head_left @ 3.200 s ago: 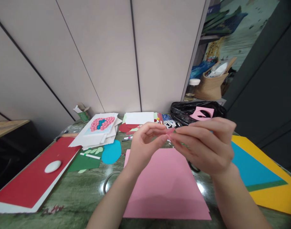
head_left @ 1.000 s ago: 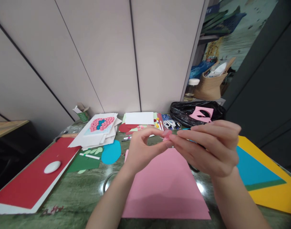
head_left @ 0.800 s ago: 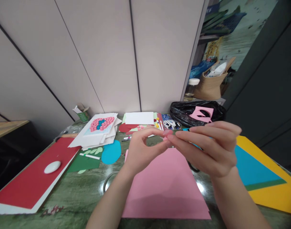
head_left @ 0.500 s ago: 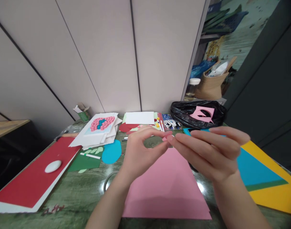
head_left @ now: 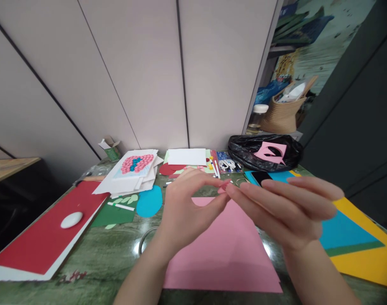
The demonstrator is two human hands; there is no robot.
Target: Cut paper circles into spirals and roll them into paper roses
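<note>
Green marbled tabletop (head_left: 111, 254) against pale wall panels (head_left: 142, 63), head view, left hand (head_left: 181, 207) pinching small pink piece (head_left: 224, 186) between thumb and forefinger, right hand (head_left: 282, 207) forefinger touching it, thumb hidden, can't tell its grip, piece raised near far edge of pink sheets (head_left: 225, 250).

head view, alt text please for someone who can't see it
A bare left hand pinches a tiny pink piece that the bare right hand touches, above flat pink rectangular sheets on a green marbled table. A white oval object rests on a red sheet at left; a crumpled black plastic bag lies behind, at right.
</note>
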